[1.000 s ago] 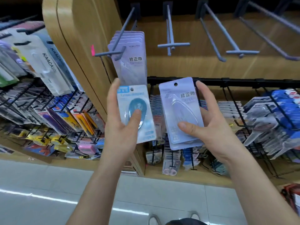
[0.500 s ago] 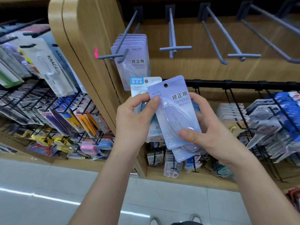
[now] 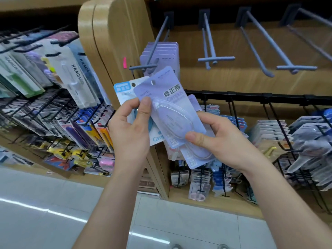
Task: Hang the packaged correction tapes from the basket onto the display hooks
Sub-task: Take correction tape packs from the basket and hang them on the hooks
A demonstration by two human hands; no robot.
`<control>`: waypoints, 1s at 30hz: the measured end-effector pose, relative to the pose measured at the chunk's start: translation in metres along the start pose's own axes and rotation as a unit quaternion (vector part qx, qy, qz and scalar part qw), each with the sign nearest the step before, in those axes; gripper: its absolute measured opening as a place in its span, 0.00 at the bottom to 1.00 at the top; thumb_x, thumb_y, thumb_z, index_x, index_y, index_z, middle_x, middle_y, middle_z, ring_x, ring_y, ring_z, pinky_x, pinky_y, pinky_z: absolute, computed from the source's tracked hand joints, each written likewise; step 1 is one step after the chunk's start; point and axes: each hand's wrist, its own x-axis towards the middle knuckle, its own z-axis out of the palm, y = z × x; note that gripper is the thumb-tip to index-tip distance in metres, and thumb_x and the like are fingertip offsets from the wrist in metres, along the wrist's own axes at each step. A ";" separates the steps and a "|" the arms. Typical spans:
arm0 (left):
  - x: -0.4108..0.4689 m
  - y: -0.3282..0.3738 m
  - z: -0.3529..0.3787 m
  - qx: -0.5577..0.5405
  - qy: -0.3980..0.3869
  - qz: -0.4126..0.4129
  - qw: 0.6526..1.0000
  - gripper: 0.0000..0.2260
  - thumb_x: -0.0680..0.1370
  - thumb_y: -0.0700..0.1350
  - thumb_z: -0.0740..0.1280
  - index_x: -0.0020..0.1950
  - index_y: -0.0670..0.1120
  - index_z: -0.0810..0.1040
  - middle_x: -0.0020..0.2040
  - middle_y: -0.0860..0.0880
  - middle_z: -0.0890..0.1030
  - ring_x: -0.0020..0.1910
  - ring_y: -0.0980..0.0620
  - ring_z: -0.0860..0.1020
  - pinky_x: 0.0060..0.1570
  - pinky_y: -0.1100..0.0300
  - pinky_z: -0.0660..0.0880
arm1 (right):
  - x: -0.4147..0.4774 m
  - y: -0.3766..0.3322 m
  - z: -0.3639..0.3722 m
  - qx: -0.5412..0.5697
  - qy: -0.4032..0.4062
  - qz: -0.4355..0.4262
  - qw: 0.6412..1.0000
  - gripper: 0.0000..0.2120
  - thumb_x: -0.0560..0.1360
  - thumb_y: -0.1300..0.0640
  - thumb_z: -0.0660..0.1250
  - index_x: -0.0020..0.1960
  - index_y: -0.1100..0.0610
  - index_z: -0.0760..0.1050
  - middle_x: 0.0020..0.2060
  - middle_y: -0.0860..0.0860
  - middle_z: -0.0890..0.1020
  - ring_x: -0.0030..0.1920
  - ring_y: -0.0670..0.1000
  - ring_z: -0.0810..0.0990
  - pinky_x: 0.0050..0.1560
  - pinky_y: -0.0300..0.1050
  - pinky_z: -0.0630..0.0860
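Packs in hand, hanging partly done

Both hands are occupied: left hand (image 3: 129, 133) pinches the blue-headed pack (image 3: 125, 88), thumb on the front lilac pack (image 3: 172, 108); right hand (image 3: 224, 141) grips the lilac packs' lower ends. Just behind, one hook (image 3: 158, 42) carries several hung packs (image 3: 167, 56). Neighbouring hooks (image 3: 215, 58) stand bare. Judgement: held packs remain to hang; basket not in view.

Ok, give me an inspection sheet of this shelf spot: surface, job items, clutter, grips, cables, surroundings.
Surface: wooden display panel; no table in view.
Job's things: purple pack in front of blue-white pack, second purple pack behind it; hung purple packs on the loaded hook; empty hooks beside it.
Clutter: KAACA packs on the side rack; stationery packs on the lower rack.
Grips: left grip holds the blue-white pack, thumb on the purple pack; right grip holds both purple packs.
Cables: nothing seen.
Surroundings: pale tiled floor; basket not in view.
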 end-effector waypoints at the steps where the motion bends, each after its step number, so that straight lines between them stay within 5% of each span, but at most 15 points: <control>1: 0.002 0.000 -0.002 0.008 0.004 0.000 1.000 0.08 0.79 0.47 0.69 0.40 0.51 0.81 0.39 0.54 0.82 0.39 0.56 0.80 0.38 0.56 0.80 | 0.003 -0.001 0.003 0.000 0.003 -0.006 1.000 0.13 0.72 0.51 0.71 0.57 0.46 0.80 0.53 0.44 0.85 0.55 0.46 0.83 0.57 0.43 0.79; 5: 0.008 0.004 -0.006 0.026 -0.009 0.003 1.000 0.09 0.80 0.49 0.68 0.41 0.50 0.83 0.41 0.53 0.83 0.42 0.54 0.80 0.45 0.49 0.80 | 0.010 -0.003 0.011 0.019 0.026 -0.011 0.999 0.14 0.71 0.51 0.68 0.56 0.49 0.80 0.52 0.46 0.85 0.54 0.46 0.83 0.56 0.41 0.79; 9: 0.004 0.008 -0.012 0.110 -0.039 0.010 0.993 0.07 0.79 0.48 0.68 0.42 0.54 0.83 0.39 0.60 0.83 0.38 0.66 0.78 0.37 0.70 0.75 | 0.011 -0.003 0.016 0.005 0.049 -0.003 0.999 0.13 0.72 0.48 0.68 0.55 0.47 0.81 0.53 0.45 0.86 0.55 0.48 0.83 0.61 0.52 0.78; 14: -0.011 0.004 -0.032 0.164 -0.027 0.004 0.986 0.05 0.77 0.48 0.71 0.43 0.58 0.82 0.50 0.52 0.83 0.42 0.64 0.81 0.36 0.71 0.76 | 0.009 -0.004 0.025 0.020 0.076 0.020 0.997 0.16 0.72 0.47 0.68 0.57 0.51 0.82 0.54 0.47 0.86 0.55 0.49 0.84 0.60 0.56 0.79; 18: -0.018 0.001 -0.039 0.198 -0.039 0.018 0.979 0.04 0.76 0.51 0.71 0.44 0.63 0.81 0.54 0.53 0.80 0.48 0.61 0.81 0.44 0.62 0.80 | 0.012 -0.005 0.034 0.043 0.086 0.020 0.995 0.10 0.74 0.50 0.68 0.53 0.49 0.82 0.48 0.47 0.87 0.49 0.48 0.86 0.52 0.48 0.82; 23: -0.022 0.001 -0.034 0.228 -0.002 0.109 0.968 0.11 0.78 0.41 0.70 0.50 0.60 0.80 0.52 0.57 0.75 0.53 0.64 0.77 0.43 0.76 0.73 | 0.041 -0.010 0.043 -0.006 0.175 0.030 0.984 0.07 0.79 0.52 0.67 0.48 0.54 0.82 0.44 0.52 0.87 0.43 0.51 0.85 0.44 0.47 0.80; 26: -0.020 -0.002 -0.034 0.188 -0.017 0.092 0.978 0.13 0.78 0.39 0.69 0.50 0.59 0.81 0.54 0.57 0.75 0.53 0.64 0.78 0.45 0.72 0.76 | 0.060 -0.004 0.044 -0.033 0.210 0.042 0.976 0.10 0.79 0.49 0.68 0.44 0.54 0.82 0.38 0.51 0.84 0.34 0.43 0.78 0.36 0.38 0.73; 30: -0.017 -0.008 -0.036 0.172 -0.030 0.057 0.983 0.14 0.79 0.38 0.68 0.49 0.59 0.82 0.55 0.58 0.76 0.52 0.67 0.77 0.46 0.70 0.77 | 0.054 0.017 0.032 -0.089 0.211 0.093 0.969 0.10 0.77 0.52 0.70 0.57 0.54 0.81 0.53 0.49 0.84 0.54 0.48 0.80 0.49 0.38 0.75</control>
